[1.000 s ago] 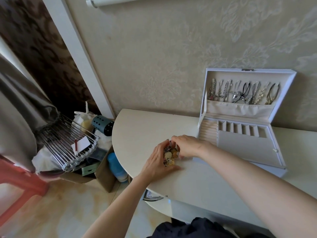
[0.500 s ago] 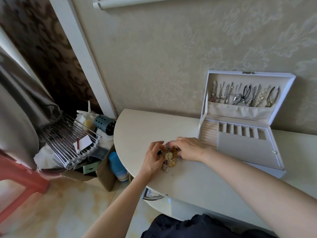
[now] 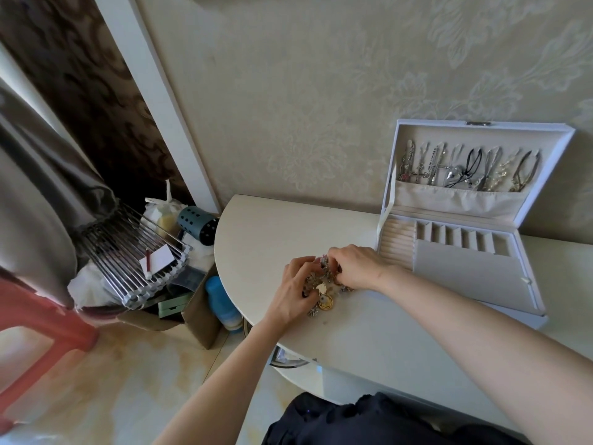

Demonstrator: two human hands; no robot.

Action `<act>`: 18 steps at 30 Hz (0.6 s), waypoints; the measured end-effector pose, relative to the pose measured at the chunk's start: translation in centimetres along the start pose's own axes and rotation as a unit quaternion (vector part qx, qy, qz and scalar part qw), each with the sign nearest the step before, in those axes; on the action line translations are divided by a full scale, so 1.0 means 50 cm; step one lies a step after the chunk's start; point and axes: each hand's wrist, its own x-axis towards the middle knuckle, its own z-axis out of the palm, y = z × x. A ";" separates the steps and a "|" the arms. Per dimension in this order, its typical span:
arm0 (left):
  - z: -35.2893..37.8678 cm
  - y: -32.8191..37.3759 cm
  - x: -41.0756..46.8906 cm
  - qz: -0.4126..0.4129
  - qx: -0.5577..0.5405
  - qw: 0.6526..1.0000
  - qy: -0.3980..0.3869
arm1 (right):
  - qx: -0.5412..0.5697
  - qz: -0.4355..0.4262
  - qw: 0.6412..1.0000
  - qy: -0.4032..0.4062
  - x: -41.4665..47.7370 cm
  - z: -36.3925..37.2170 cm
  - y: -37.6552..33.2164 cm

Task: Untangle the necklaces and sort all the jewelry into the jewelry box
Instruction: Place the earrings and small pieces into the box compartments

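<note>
While both hands work at the rounded end of the table (image 3: 266,232), a tangle (image 3: 323,285) of silver and gold jewelry lies on the tabletop between them, just left of the open box (image 3: 465,277). The left hand (image 3: 296,292) has its fingers curled into the left side of the tangle and grips it; the right hand (image 3: 356,268) comes in from the other side, its fingertips bent down and pinching the top of the same heap. A round gold pendant (image 3: 325,304) pokes out at the near edge, below the fingers. The box stands by the wall with its lid (image 3: 481,128) propped upright; a row of necklaces (image 3: 465,168) hangs inside the lid, their ends tucked into a cloth pocket (image 3: 455,200). In the base I see ring rolls (image 3: 396,240) at the left and a line of small compartments (image 3: 462,240) along the back. Left of the table, on the floor, sit a wire rack (image 3: 128,252), a teal holder (image 3: 195,224), a blue bottle (image 3: 221,300) and a red stool (image 3: 41,319).
</note>
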 end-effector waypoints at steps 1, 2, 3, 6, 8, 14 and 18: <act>0.000 -0.001 -0.001 0.003 0.001 1.000 -0.001 | 0.010 0.000 1.000 0.000 -0.001 -0.001 0.000; 0.001 -0.001 -0.001 0.005 0.001 1.000 -0.002 | 0.019 -0.002 1.000 0.000 -0.001 -0.002 0.000; 0.001 -0.002 -0.001 0.005 -0.001 1.000 -0.002 | 0.027 -0.004 1.000 0.001 -0.001 -0.002 0.001; 0.001 -0.001 -0.002 0.006 0.002 1.000 0.003 | 0.046 -0.003 0.999 0.008 0.002 0.002 0.006; 0.002 -0.002 0.000 0.005 0.004 1.000 0.011 | 0.049 0.002 0.999 0.011 0.004 0.003 0.007; 0.003 0.002 -0.003 0.009 -0.009 1.000 0.006 | 0.071 0.015 0.997 0.018 0.007 0.000 0.008; 0.005 -0.003 -0.002 0.017 0.008 1.000 0.003 | 0.105 0.017 0.994 0.035 0.012 -0.004 0.016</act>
